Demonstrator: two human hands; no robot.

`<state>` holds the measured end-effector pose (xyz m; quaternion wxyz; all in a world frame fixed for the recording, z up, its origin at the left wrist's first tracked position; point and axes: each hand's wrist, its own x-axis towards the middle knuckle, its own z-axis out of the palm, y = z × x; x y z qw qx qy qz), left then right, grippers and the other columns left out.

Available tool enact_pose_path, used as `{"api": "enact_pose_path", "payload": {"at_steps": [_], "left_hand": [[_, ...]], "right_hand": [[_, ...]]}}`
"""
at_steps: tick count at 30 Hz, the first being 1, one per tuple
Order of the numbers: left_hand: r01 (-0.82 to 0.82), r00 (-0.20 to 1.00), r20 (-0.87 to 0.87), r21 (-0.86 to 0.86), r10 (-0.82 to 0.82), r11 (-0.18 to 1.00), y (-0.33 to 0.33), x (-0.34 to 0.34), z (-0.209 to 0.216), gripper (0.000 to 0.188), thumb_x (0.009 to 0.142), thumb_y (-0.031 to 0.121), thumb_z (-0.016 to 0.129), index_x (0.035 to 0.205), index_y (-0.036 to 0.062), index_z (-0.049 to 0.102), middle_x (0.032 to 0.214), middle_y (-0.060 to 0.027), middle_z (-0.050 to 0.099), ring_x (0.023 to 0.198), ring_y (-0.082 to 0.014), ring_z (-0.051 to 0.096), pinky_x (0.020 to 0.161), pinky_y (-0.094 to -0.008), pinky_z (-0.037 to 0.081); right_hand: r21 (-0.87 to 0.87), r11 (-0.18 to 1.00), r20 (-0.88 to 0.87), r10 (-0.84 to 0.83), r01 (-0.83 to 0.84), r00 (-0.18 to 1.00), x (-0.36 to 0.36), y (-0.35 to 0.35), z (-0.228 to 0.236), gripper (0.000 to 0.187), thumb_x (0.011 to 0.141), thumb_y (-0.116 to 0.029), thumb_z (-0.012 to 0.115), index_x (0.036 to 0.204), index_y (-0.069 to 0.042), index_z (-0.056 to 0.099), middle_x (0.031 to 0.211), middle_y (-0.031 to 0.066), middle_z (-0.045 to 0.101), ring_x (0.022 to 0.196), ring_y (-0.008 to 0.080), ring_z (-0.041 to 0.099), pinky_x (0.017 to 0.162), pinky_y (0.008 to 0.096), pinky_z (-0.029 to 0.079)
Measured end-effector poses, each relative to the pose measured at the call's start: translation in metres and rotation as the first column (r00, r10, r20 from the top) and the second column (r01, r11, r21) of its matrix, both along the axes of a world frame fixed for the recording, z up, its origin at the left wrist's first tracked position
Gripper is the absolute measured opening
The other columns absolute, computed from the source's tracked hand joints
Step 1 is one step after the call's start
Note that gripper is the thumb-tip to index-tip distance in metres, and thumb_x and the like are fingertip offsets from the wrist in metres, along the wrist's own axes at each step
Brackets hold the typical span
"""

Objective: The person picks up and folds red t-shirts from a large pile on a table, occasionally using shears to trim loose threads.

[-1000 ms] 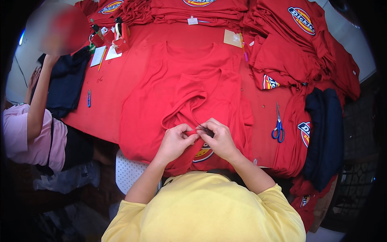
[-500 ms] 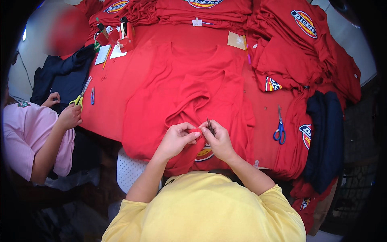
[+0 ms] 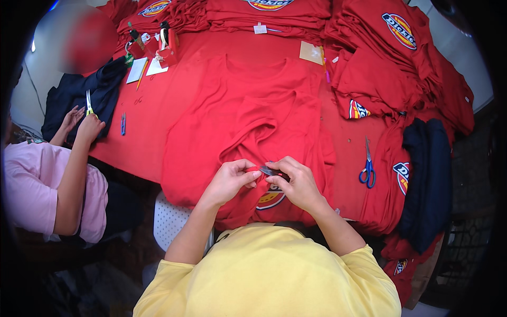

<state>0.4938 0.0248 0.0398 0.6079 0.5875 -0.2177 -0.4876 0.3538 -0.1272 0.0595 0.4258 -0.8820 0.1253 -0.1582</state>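
Note:
A red sleeveless shirt lies spread on the red table in front of me, its near part bunched up and a printed round logo partly showing under my hands. My left hand pinches a folded edge of this shirt between thumb and fingers. In my right hand are small dark thread snips, blades pointing left. Their tips meet the pinched fabric edge just beside my left fingertips. My right fingers cover most of the snips' body.
Blue-handled scissors lie to the right, near folded dark garments. Piles of red shirts line the far side. At left, a co-worker in pink holds yellow-handled scissors over dark cloth; small blue snips and a red tape dispenser lie nearby.
My right hand has turned the snips from pointing up to pointing left, onto the fabric edge. My left hand keeps its pinch. The co-worker's scissors have moved away from the table's near edge.

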Motion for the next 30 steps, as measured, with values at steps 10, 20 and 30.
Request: {"api": "enact_pose_path", "payload": {"at_steps": [10, 20, 30], "left_hand": [[-0.004, 0.999, -0.05, -0.017, 0.003, 1.0, 0.002, 0.0, 0.001, 0.012, 0.09, 0.012, 0.065, 0.095, 0.0007, 0.064, 0.081, -0.0006, 0.064, 0.071, -0.0062, 0.058, 0.069, -0.0217, 0.049], [0.018, 1.0, 0.006, -0.007, -0.018, 1.0, -0.001, 0.0, 0.002, 0.012, 0.09, 0.011, 0.066, 0.095, 0.0, 0.064, 0.082, -0.0014, 0.064, 0.071, -0.0056, 0.058, 0.067, -0.0211, 0.049], [0.002, 0.957, 0.287, 0.12, -0.037, 0.993, -0.003, -0.001, 0.006, 0.015, 0.086, 0.009, 0.069, 0.095, -0.0017, 0.064, 0.08, -0.0008, 0.066, 0.071, -0.0051, 0.06, 0.066, -0.0206, 0.05]], "right_hand": [[0.051, 0.999, 0.043, -0.003, 0.001, 0.999, 0.001, 0.003, -0.006, 0.029, 0.077, -0.011, 0.073, 0.104, -0.002, 0.067, 0.085, 0.0106, 0.061, 0.073, 0.023, 0.063, 0.064, 0.0326, 0.05], [-0.096, 0.995, 0.094, 0.001, 0.008, 0.996, 0.0, -0.001, -0.007, 0.025, 0.08, -0.014, 0.07, 0.104, -0.005, 0.068, 0.082, 0.0087, 0.06, 0.071, 0.0268, 0.062, 0.062, 0.0369, 0.05], [-0.231, 0.97, 0.139, -0.045, 0.077, 0.989, 0.006, -0.01, -0.004, 0.029, 0.081, -0.012, 0.071, 0.109, -0.004, 0.065, 0.089, 0.0109, 0.062, 0.077, 0.0274, 0.064, 0.066, 0.0358, 0.051]]}}
